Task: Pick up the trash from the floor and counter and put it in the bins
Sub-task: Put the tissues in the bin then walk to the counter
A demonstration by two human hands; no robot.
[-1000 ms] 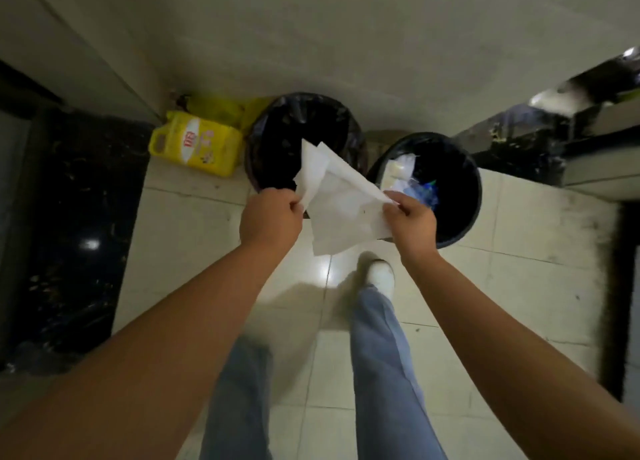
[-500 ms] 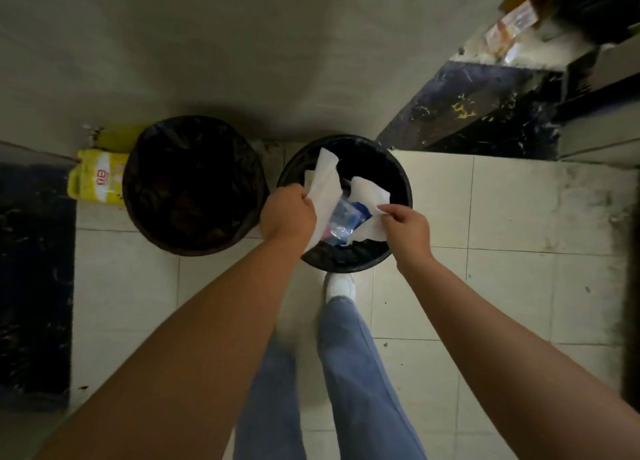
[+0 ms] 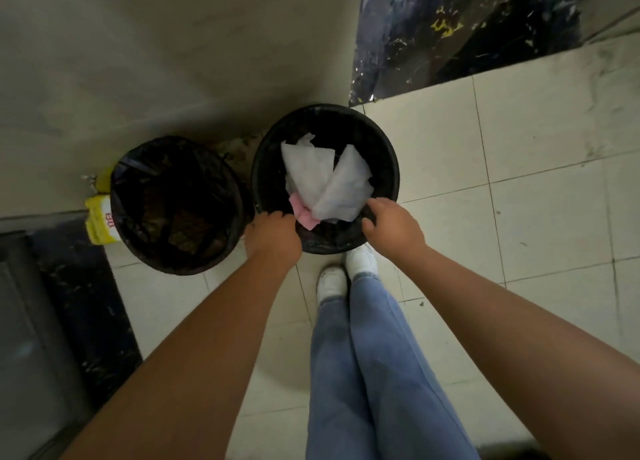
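Crumpled white paper (image 3: 325, 179) lies inside the right black bin (image 3: 389, 162), on top of a pink scrap (image 3: 303, 212). My left hand (image 3: 273, 233) hovers over the near left rim of that bin with its fingers curled downward, holding nothing that I can see. At the near right rim is my right hand (image 3: 393, 224), fingers spread, its fingertips just at the lower edge of the paper. A second bin (image 3: 173, 203) lined with a black bag stands to the left, dark inside.
A yellow jug (image 3: 100, 222) lies behind the left bin against the wall. A dark marble counter base (image 3: 450, 34) rises at the upper right. A dark cabinet (image 3: 41, 321) stands at the left. My legs and white shoes (image 3: 332, 281) are on the pale tiled floor (image 3: 519, 217).
The paper was held in both hands above the bins, then lowered into the right bin. It now rests there, and both hands sit at the rim.
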